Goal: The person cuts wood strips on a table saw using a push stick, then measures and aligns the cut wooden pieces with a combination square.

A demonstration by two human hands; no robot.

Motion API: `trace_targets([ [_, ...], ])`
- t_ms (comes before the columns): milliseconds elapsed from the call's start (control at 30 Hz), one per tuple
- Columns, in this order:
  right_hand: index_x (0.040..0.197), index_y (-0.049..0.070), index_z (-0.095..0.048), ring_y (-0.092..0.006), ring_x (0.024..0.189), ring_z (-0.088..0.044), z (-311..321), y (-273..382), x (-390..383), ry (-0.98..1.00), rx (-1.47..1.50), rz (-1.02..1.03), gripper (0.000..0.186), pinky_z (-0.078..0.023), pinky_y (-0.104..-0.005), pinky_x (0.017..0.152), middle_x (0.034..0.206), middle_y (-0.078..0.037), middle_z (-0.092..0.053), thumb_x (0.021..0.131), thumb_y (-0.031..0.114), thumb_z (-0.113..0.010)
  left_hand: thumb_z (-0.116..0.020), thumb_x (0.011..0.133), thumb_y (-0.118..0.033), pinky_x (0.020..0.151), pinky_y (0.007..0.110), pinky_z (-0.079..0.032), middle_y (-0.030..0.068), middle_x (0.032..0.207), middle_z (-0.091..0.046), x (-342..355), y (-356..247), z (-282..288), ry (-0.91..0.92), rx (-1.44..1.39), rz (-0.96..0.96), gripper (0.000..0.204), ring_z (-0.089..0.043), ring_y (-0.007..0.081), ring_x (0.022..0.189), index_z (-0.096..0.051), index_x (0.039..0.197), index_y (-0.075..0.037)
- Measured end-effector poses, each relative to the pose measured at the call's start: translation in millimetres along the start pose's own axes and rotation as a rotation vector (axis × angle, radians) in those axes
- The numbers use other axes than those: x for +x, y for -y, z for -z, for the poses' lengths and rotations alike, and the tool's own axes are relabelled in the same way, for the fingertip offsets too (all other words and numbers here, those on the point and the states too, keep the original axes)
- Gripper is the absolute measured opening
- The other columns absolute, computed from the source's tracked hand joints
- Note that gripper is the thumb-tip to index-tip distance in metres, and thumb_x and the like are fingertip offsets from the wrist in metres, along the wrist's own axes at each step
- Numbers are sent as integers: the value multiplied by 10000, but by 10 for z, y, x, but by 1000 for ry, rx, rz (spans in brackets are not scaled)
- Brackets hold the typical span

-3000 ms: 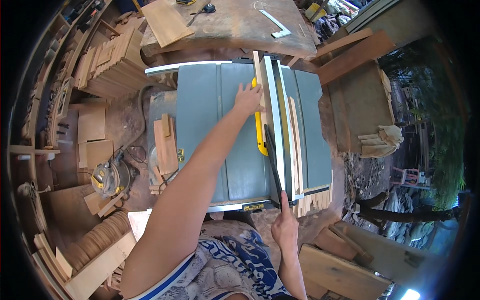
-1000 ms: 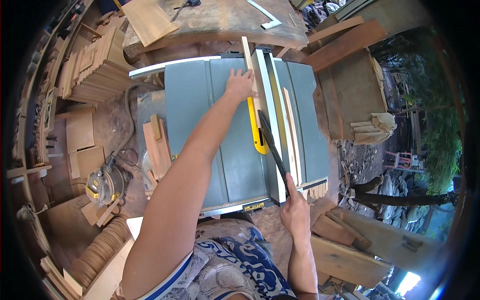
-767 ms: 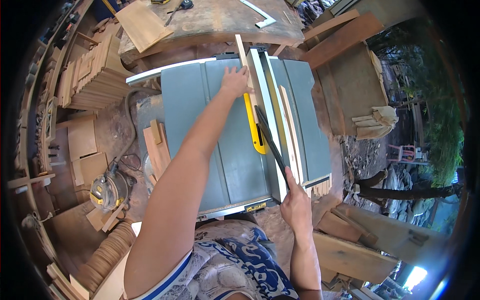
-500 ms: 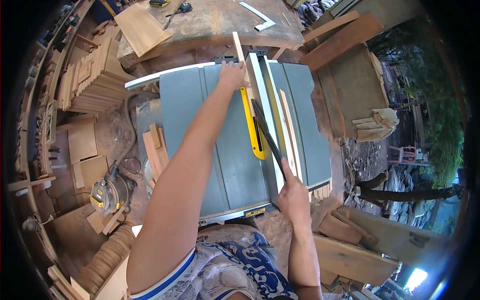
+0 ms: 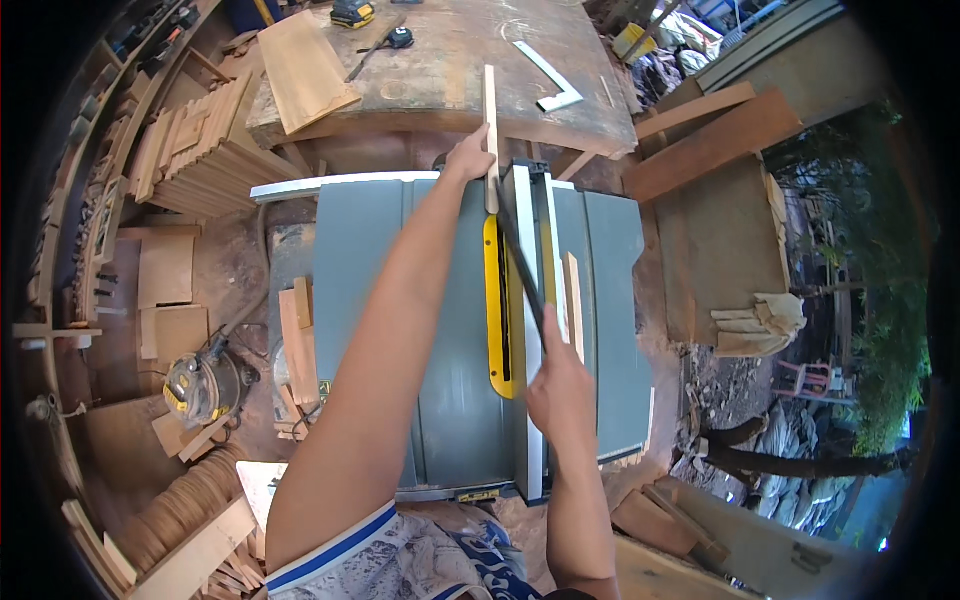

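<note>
My left hand [image 5: 472, 158] reaches across the grey table saw [image 5: 375, 310] to its far edge and grips a narrow wooden strip [image 5: 491, 110]. The strip's near end lies just beyond the yellow throat plate [image 5: 496, 345], and its far end stretches over the workbench edge. In my right hand [image 5: 560, 390] is a long black push stick [image 5: 523, 262], tilted forward with its tip by the strip's near end. The pale rip fence [image 5: 531, 330] runs beside strip and stick on the right. A dark slot shows in the throat plate; whether a blade stands in it I cannot tell.
Thin wooden offcuts [image 5: 573, 310] lie right of the fence. A wooden workbench [image 5: 440, 90] behind the saw carries a board [image 5: 303, 75], a tape measure [image 5: 399, 38] and a square [image 5: 550, 78]. A shop vacuum [image 5: 205, 385] stands at left, near stacked boards [image 5: 200, 150].
The strip has slid away past the throat plate, with my left hand moving along it. My right hand and the push stick have moved forward too. The view has shifted.
</note>
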State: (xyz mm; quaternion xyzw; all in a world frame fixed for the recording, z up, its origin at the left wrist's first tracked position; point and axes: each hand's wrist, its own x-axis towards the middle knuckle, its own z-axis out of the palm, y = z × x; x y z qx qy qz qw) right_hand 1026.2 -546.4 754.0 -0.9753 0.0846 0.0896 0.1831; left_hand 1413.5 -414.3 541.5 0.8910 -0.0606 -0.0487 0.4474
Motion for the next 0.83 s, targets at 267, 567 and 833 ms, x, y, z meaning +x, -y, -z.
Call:
trace_targets([
  [267, 1546, 95, -382, -234, 748, -639, 226, -868, -163, -256, 554, -81, 651, -498, -365, 698, 1047, -179, -682, 920, -81, -410, -546, 899, 70, 799, 308, -554, 105, 1135, -683, -451, -43, 538, -51, -880, 134, 678, -661, 173, 953, -399, 1541, -89],
  [567, 1464, 49, -499, -112, 542, -498, -372, -2094, -452, -243, 970, -307, 537, -403, -243, 510, 725, -31, -583, 932, -27, -516, -507, 971, -28, 754, 280, -566, 62, 1260, -616, -2666, -76, 1238, -129, -1242, 245, 645, -635, 124, 984, -332, 1577, -161],
  [833, 1439, -5, -504, -108, 472, -514, -796, -2712, -795, -78, 1003, -299, 613, -401, -232, 423, 705, -42, -644, 865, 82, -701, -560, 1016, -366, 600, 361, -506, 133, 1224, -599, -4923, 489, 1374, -103, -1877, 224, 414, -542, 218, 791, -504, 1364, -150],
])
